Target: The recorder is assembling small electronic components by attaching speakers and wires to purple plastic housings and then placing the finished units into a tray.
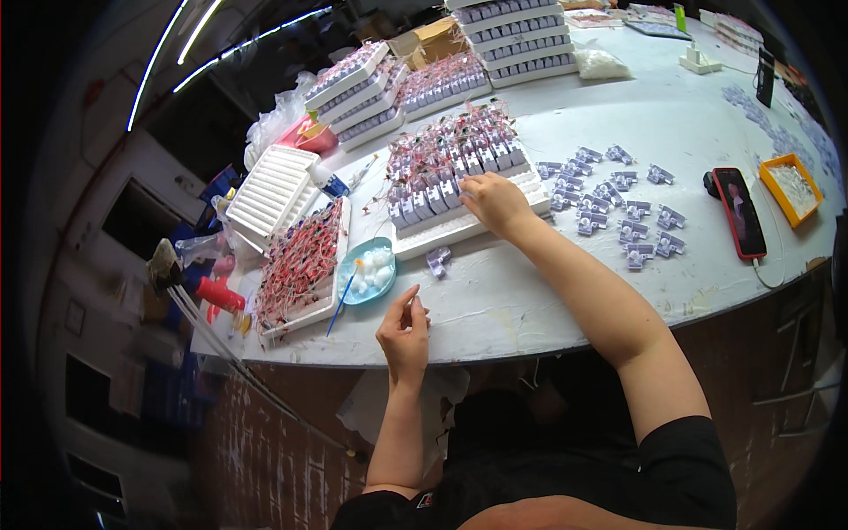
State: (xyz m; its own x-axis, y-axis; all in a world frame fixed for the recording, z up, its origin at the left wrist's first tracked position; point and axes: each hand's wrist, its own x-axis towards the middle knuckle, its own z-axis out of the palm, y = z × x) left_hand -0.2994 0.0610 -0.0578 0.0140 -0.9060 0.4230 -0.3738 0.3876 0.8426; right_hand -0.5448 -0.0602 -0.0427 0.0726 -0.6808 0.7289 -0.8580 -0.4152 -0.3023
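My right hand reaches over the white foam tray. Its closed fingertips are on a small grey plastic housing at the end of the near row; they partly hide it. Upright housings with red wires and small boards fill the rows behind. My left hand is above the table's near edge, fingers loosely bent and apart, with nothing visible in them. Just beyond it lies a single grey housing. A blue dish of white cotton balls, with a blue stick leaning on it, is to its left.
Loose grey housings lie right of the tray. Farther right are a red-edged phone with a cable and a yellow box. A tray of red wired parts stands left; stacked trays rise at the back.
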